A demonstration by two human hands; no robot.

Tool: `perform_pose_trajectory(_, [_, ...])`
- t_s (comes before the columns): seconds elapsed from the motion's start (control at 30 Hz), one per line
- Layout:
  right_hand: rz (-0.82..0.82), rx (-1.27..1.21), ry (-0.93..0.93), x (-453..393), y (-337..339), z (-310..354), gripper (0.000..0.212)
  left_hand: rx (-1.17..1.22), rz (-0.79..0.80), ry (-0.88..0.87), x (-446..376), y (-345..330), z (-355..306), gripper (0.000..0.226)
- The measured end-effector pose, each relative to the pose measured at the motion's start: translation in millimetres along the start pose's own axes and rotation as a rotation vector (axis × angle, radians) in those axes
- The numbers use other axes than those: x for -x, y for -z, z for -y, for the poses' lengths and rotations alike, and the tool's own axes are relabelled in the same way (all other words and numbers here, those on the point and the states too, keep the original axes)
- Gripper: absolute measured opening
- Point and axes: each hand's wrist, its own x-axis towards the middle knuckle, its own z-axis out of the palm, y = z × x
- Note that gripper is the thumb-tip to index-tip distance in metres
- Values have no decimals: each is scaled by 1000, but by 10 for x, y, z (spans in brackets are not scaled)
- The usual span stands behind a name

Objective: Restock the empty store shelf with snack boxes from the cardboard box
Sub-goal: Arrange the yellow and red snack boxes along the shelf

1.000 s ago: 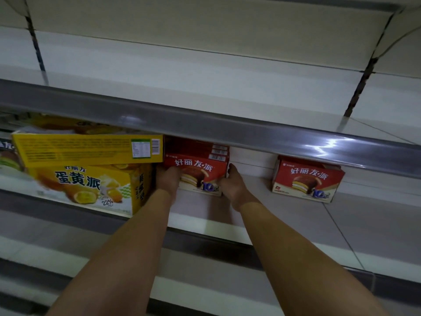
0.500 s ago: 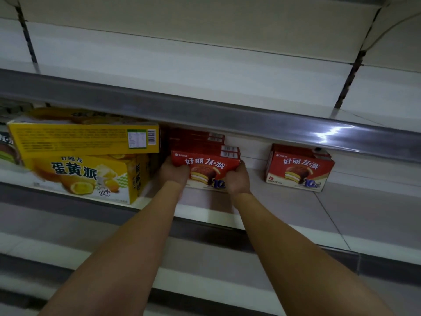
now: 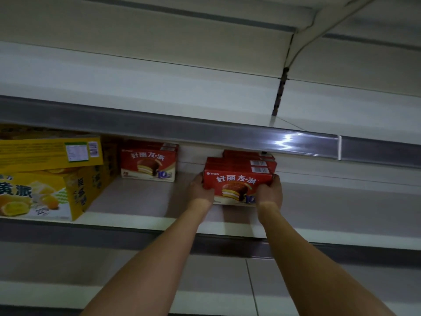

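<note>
Both my hands hold a row of red snack boxes [image 3: 237,179] on the white shelf [image 3: 141,201], right of centre. My left hand [image 3: 200,190] grips the left end of the front box and my right hand [image 3: 270,192] grips its right end. More red boxes [image 3: 248,153] show directly behind the held ones, under the rail. Another red snack box [image 3: 148,164] stands further left on the same shelf. The cardboard box is out of view.
Two large yellow snack boxes [image 3: 45,174] are stacked at the shelf's left end, next to the left red box. A grey price rail [image 3: 205,133] of the shelf above overhangs the boxes. Bare shelf board stretches to the right [image 3: 353,201].
Both hands have moved right along the shelf with red boxes between them, away from the yellow boxes. One red box stays beside the yellow ones.
</note>
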Motion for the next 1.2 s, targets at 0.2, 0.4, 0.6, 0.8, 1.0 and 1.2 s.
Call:
perform_pose_trajectory(0.2, [-59, 19, -31, -318, 329, -144, 30, -57, 62, -30, -66, -464, 18, 42])
perform_pose_trajectory(0.4, [13, -81, -17, -504, 385, -196, 25, -74, 99, -64, -206, -579, 44, 40])
perform_pose_trajectory(0.6, [-22, 11, 6, -536, 279, -229, 44, -22, 122, -84, -337, -576, 97, 38])
perform_pose_trajectory(0.8, [-490, 426, 464, -169, -67, 121, 40, 40, -142, -74, -421, -242, 74, 24])
perform_pose_trajectory(1.0, [-62, 247, 868, 228, -915, 356, 17, -80, -552, -38, -752, 553, 240, 46])
perform_pose_trajectory(1.2, [478, 263, 335, 315, -1527, 228, 45, -20, -600, 62, -1043, 1172, 400, 62])
